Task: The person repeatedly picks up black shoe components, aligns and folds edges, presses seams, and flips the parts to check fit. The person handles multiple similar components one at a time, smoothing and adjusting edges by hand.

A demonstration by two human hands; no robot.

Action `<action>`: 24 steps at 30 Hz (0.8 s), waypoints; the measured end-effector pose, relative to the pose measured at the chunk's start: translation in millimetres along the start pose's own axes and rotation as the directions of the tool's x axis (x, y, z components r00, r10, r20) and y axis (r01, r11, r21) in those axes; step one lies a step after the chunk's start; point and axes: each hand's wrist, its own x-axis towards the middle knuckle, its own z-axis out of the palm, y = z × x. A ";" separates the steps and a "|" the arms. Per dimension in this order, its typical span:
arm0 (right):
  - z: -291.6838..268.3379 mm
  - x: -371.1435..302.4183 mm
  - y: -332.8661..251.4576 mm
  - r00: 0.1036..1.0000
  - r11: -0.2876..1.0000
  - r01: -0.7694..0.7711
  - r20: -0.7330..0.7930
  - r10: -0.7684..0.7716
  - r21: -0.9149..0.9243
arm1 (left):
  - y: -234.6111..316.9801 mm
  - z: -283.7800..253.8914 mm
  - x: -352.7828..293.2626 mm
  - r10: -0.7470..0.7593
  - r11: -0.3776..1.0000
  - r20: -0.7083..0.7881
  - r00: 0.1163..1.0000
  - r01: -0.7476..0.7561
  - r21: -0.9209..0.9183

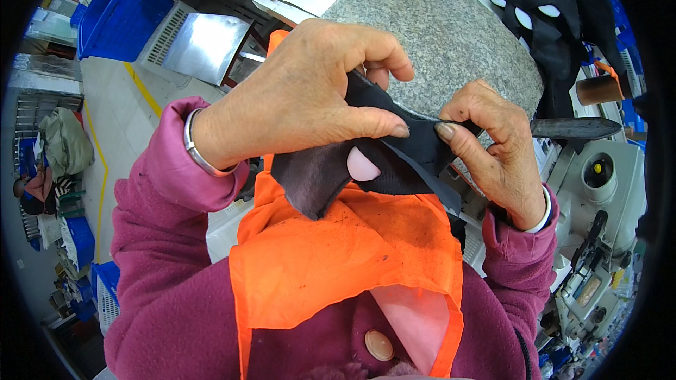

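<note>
Both my hands hold a black fabric piece (415,144) up in front of my orange apron (338,260). My left hand (296,91) is closed on its left side, the thumb lying on top and some fingers curled behind the upper edge. My right hand (496,148) pinches the right end of that edge between thumb and forefinger. A pale pink half-round patch (362,164) shows on the hanging part, below my left thumb. A loose flap of the fabric droops at the lower left. What lies behind the piece is hidden.
Beyond my hands is a grey speckled tabletop (422,28). Black pieces with white half-round patches (556,35) are heaped at its far right. A dark pointed bar (577,129) and a pale sewing machine (598,190) stand at right. A blue bin (120,10) and a metal-topped stool (204,46) are far left.
</note>
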 end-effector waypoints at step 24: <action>2.7 6.8 -7.0 0.996 0.990 0.045 -0.069 -0.054 -0.132 | -0.9 -1.1 -3.0 0.201 0.980 -0.152 0.968 -0.198 0.030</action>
